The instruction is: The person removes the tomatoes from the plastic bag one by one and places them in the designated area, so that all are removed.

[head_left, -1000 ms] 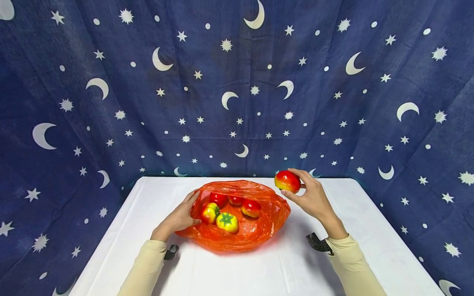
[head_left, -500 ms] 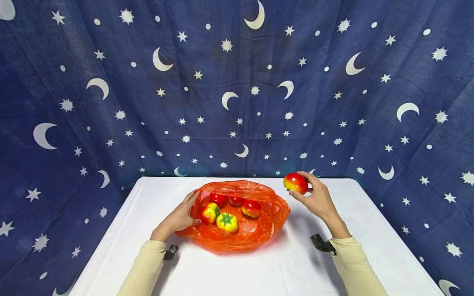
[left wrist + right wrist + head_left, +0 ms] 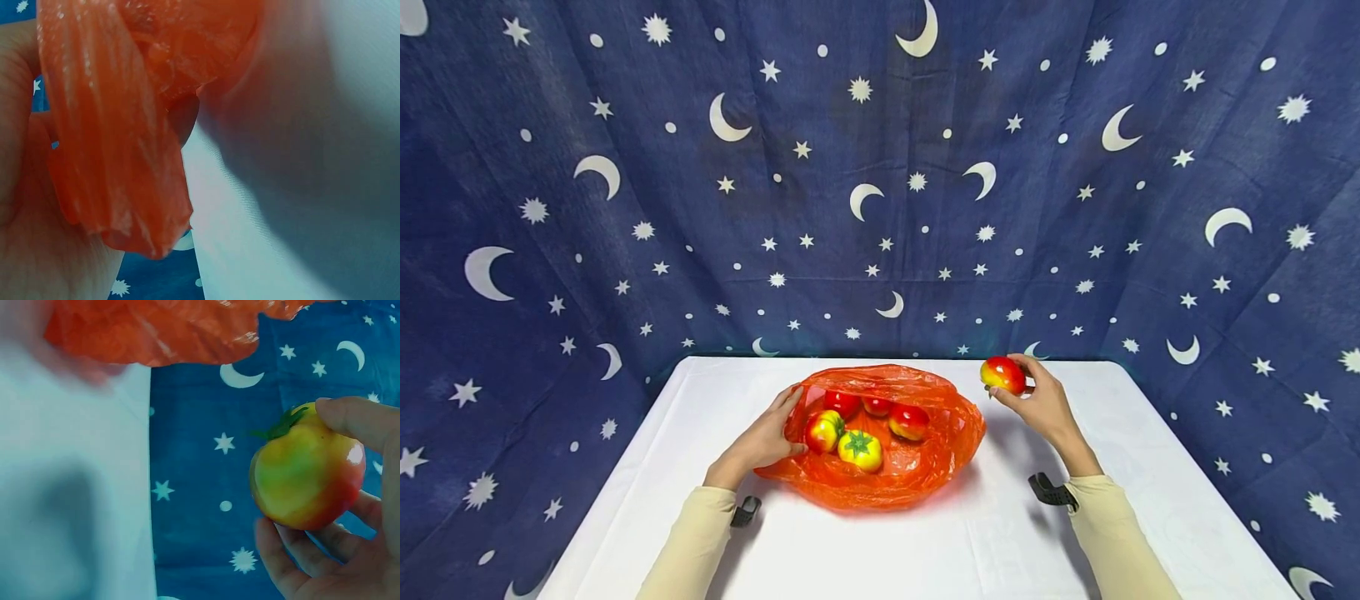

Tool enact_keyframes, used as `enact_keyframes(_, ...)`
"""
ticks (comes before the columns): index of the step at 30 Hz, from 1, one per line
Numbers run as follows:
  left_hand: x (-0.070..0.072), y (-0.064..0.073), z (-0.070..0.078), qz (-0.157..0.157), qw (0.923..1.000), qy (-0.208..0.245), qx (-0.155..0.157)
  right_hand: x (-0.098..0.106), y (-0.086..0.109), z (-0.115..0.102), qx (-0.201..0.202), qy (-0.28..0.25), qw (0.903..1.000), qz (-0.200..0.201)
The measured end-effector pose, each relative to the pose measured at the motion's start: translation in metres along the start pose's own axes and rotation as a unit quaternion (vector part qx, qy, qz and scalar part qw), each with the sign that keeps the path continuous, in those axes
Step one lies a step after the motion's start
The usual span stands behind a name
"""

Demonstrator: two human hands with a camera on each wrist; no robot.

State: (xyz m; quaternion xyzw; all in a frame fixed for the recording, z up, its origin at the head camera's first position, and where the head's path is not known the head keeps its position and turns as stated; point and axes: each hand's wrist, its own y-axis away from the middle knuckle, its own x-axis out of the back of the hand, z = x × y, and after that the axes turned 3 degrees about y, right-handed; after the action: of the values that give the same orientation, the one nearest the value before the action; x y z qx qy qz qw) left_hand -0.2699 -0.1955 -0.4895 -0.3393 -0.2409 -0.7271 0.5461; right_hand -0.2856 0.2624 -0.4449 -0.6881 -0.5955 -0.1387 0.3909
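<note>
A red plastic bag (image 3: pixel 925 475) lies with its mouth open at the middle of the white table. Inside are several glossy tomatoes, among them a yellow tomato (image 3: pixel 861 451) with a green leafy top and a red-and-yellow tomato (image 3: pixel 824 432). My left hand (image 3: pixel 766 436) holds the bag's left edge; in the left wrist view, a fold of the bag (image 3: pixel 119 137) hides part of that hand. To the right of the bag, my right hand (image 3: pixel 1041 402) grips another red-and-yellow tomato (image 3: pixel 1003 376) above the table. Fingers and thumb surround this tomato (image 3: pixel 306 469) in the right wrist view.
The white tablecloth (image 3: pixel 865 558) covers the table, whose far edge meets a dark blue curtain (image 3: pixel 880 217) printed with moons and stars. A black strap (image 3: pixel 1051 490) is on the right wrist, and another black device (image 3: pixel 746 511) on the left.
My right hand has moved to the right, away from the bag, and slightly lower, carrying the tomato. The left hand and the bag have stayed almost in place.
</note>
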Motion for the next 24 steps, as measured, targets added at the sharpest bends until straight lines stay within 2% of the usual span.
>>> enact_keyframes(4, 0.000, -0.001, -0.001, 0.002, 1.0000, 0.000, -0.002, -0.006, -0.002, 0.011, -0.024, -0.006, 0.9996, -0.015)
enact_keyframes(10, 0.000, -0.001, -0.001, 0.003, 1.0000, 0.001, -0.004, -0.013, -0.003, 0.023, -0.030, -0.004, 0.9989, -0.035)
enact_keyframes(21, 0.001, 0.000, 0.002, 0.003, 1.0000, -0.001, 0.001, -0.017, -0.002, 0.030, -0.053, -0.024, 0.9976, -0.036)
enact_keyframes(24, 0.000, 0.000, 0.002, 0.000, 1.0000, 0.000, 0.007, -0.019, -0.001, 0.033, -0.049, -0.019, 0.9979, -0.037)
